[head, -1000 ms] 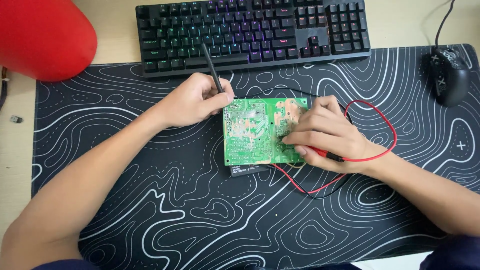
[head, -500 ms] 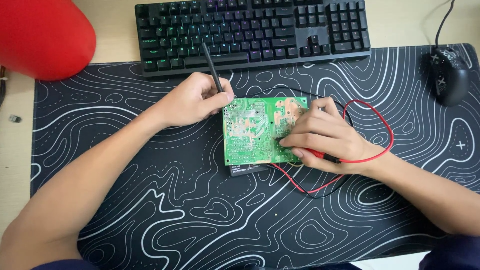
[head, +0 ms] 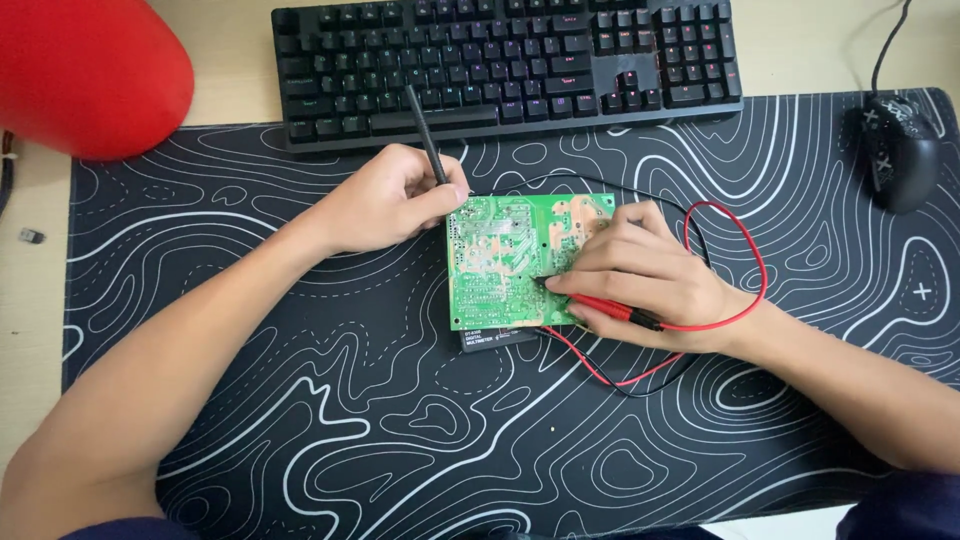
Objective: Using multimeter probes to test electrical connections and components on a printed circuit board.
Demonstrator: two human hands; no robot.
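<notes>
Far left, 10 o'clock: red rounded object (head: 85, 75), smooth, matte, sitting half off the mat (head: 300, 420). Mat is black with white contour-line print, flat, covering most of the desk (head: 30, 330), which is pale wood-tone.

Left forearm is coming in from 7 o'clock, running diagonally up toward centre. Left hand (head: 385, 200) is curled, fingers clenched around a black probe (head: 425, 150), thin, rod-shaped, its tail sticking out toward 12 over the keyboard (head: 510, 60). Probe tip is going down at the board's upper left corner; exact contact point is hidden by the thumb.

Centre: green board (head: 505, 260), rectangular, solder side up, shiny tin pads and traces, tan patch near its 1 o'clock corner. It's lying flat on a black meter (head: 497, 338), only a sliver of it showing at the board's 6 o'clock edge.

Right forearm is entering from 4 o'clock. Right hand (head: 650, 285) is lying over the board's right edge, fingers pinching a red probe (head: 600, 303), tip pointing toward 9 and touching the board mid-right. Red lead (head: 745, 250) is looping around the hand at 3 o'clock; a black lead (head: 560, 183) is running alongside it.

Far right, 2 o'clock: black mouse (head: 900, 150), glossy, corded.
</notes>
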